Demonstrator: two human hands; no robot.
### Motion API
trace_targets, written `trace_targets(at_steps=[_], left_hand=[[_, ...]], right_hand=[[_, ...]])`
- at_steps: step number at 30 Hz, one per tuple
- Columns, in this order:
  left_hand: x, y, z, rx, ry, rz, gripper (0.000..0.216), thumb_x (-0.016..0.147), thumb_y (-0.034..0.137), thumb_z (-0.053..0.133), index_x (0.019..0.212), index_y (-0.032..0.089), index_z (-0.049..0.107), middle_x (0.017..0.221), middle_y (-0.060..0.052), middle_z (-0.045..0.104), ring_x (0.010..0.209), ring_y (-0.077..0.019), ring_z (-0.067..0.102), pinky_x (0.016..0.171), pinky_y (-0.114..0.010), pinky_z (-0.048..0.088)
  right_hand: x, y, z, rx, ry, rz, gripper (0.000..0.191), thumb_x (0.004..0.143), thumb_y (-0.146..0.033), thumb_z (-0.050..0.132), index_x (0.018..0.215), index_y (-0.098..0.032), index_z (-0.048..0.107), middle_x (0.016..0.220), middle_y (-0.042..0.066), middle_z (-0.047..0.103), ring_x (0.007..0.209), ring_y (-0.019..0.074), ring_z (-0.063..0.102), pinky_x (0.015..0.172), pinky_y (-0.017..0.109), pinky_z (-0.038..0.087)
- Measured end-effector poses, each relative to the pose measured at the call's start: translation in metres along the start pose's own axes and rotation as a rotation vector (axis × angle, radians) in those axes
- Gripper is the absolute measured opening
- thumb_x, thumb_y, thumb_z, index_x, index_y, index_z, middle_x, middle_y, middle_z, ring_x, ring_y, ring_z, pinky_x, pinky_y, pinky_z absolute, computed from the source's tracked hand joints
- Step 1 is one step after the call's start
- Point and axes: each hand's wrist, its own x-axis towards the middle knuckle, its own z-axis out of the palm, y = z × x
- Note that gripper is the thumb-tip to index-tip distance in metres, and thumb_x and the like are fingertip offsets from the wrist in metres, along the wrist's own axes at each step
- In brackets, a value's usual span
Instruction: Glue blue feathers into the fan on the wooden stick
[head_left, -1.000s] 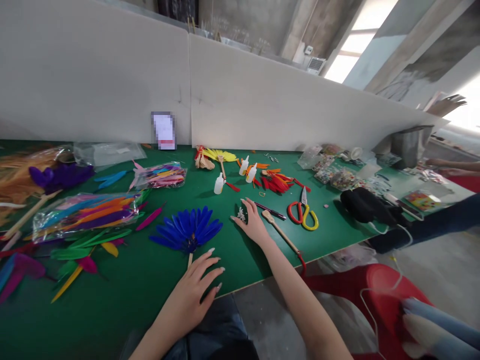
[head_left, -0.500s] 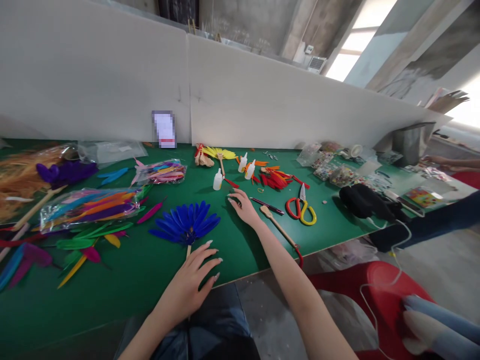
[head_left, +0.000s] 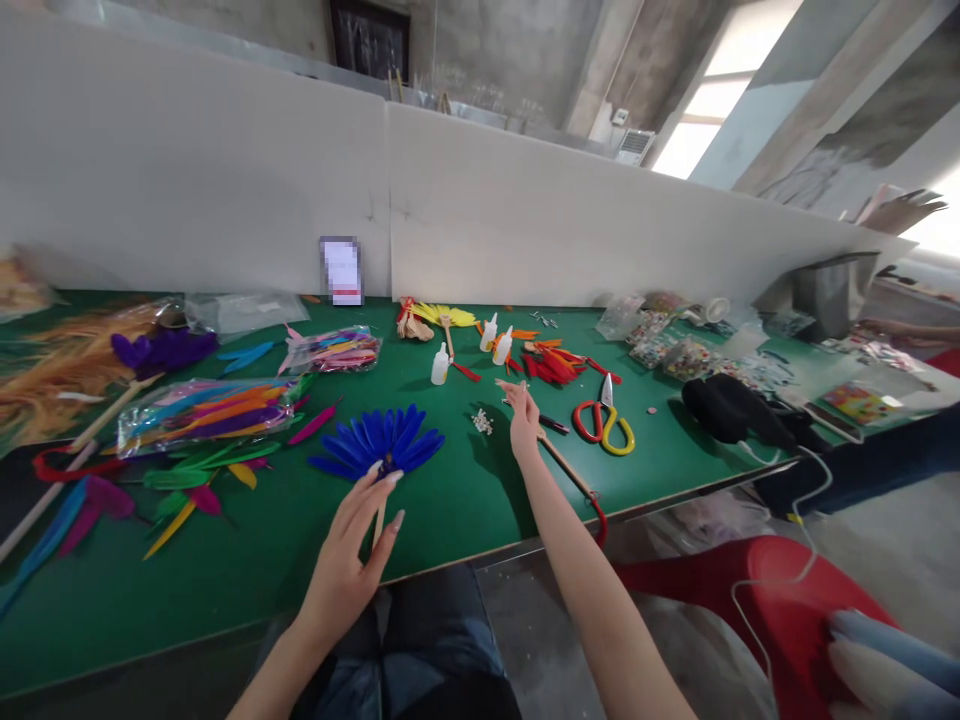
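A fan of blue feathers (head_left: 386,440) on a wooden stick (head_left: 378,525) lies on the green table in front of me. My left hand (head_left: 349,550) rests over the stick, its fingers apart and two fingertips at the base of the feathers. To the right, my right hand (head_left: 525,420) is above a dark pen (head_left: 553,425), with its fingers stretched out; whether they touch the pen is hidden. Left of that hand sits a small pile of whitish beads (head_left: 482,422). A wooden stick with a red cord (head_left: 568,464) runs beside my right wrist.
Scissors with red and yellow handles (head_left: 604,422) lie to the right. Small white glue bottles (head_left: 440,365) stand behind, near red feathers (head_left: 555,362). Bagged feathers (head_left: 210,415) cover the left; a black bundle (head_left: 731,408) lies right. A phone (head_left: 342,272) leans on the partition.
My right hand has moved right, off the bead pile and over the pen, uncovering the beads. My left hand has shifted up the stick to the feather base. The view has tilted slightly.
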Motion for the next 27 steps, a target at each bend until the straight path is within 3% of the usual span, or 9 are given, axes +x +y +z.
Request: trace_targets(at_steps=[4,9,12,16,21,24,27], left_hand=[[-0.003,-0.010,-0.011,0.089,0.027,-0.122,0.051,0.092,0.028,0.047,0.141,0.030,0.032,0.141,-0.005,0.046,0.135,-0.0270,0.035,0.103,-0.045,0.042],[-0.005,-0.019,-0.011,0.099,0.028,-0.170,0.050,0.092,0.030,0.047,0.140,0.031,0.034,0.139,-0.006,0.048,0.134,-0.0275,0.036,0.102,-0.045,0.043],[-0.005,-0.020,-0.006,0.116,0.002,-0.154,0.051,0.092,0.028,0.046,0.141,0.030,0.033,0.140,-0.006,0.047,0.134,-0.0270,0.036,0.102,-0.044,0.044],[-0.007,-0.020,-0.005,0.132,-0.008,-0.135,0.052,0.091,0.025,0.045,0.141,0.029,0.031,0.139,-0.007,0.047,0.134,-0.0260,0.035,0.102,-0.043,0.043],[-0.007,-0.018,-0.007,0.125,-0.041,-0.148,0.053,0.091,0.024,0.045,0.142,0.029,0.030,0.140,-0.007,0.046,0.135,-0.0257,0.034,0.102,-0.042,0.044],[-0.008,-0.018,-0.008,0.137,-0.026,-0.162,0.055,0.092,0.026,0.045,0.144,0.030,0.027,0.142,-0.006,0.045,0.136,-0.0258,0.033,0.102,-0.042,0.043],[-0.012,-0.021,-0.009,0.197,-0.001,-0.141,0.058,0.094,0.028,0.043,0.147,0.031,0.020,0.143,-0.007,0.044,0.137,-0.0264,0.031,0.107,-0.048,0.035]], right_hand=[[-0.006,-0.003,-0.003,-0.086,-0.063,-0.025,0.048,0.086,-0.055,0.040,0.103,-0.015,0.062,0.108,0.014,0.067,0.104,0.0238,0.061,0.093,0.043,0.045],[-0.010,-0.007,0.006,-0.220,-0.250,-0.085,0.049,0.070,-0.044,0.069,0.112,-0.021,0.059,0.118,0.011,0.059,0.116,0.0264,0.052,0.102,0.044,0.039],[-0.010,-0.005,0.012,-0.267,-0.326,-0.102,0.050,0.068,-0.038,0.071,0.115,-0.024,0.058,0.125,0.011,0.053,0.120,0.0273,0.048,0.103,0.046,0.038],[-0.013,-0.003,0.014,-0.276,-0.381,-0.120,0.036,0.078,-0.030,0.060,0.113,-0.024,0.059,0.129,0.011,0.049,0.118,0.0261,0.051,0.099,0.045,0.042],[-0.015,-0.004,0.010,-0.228,-0.352,-0.146,0.036,0.078,-0.033,0.061,0.112,-0.023,0.060,0.125,0.012,0.054,0.118,0.0255,0.052,0.098,0.045,0.044],[-0.014,-0.006,0.008,-0.191,-0.259,-0.145,0.037,0.079,-0.039,0.060,0.111,-0.022,0.060,0.121,0.012,0.058,0.114,0.0246,0.055,0.093,0.043,0.047],[-0.013,-0.007,0.004,-0.164,-0.123,-0.139,0.031,0.082,-0.044,0.055,0.097,-0.019,0.064,0.107,0.012,0.064,0.100,0.0229,0.062,0.085,0.039,0.052]])
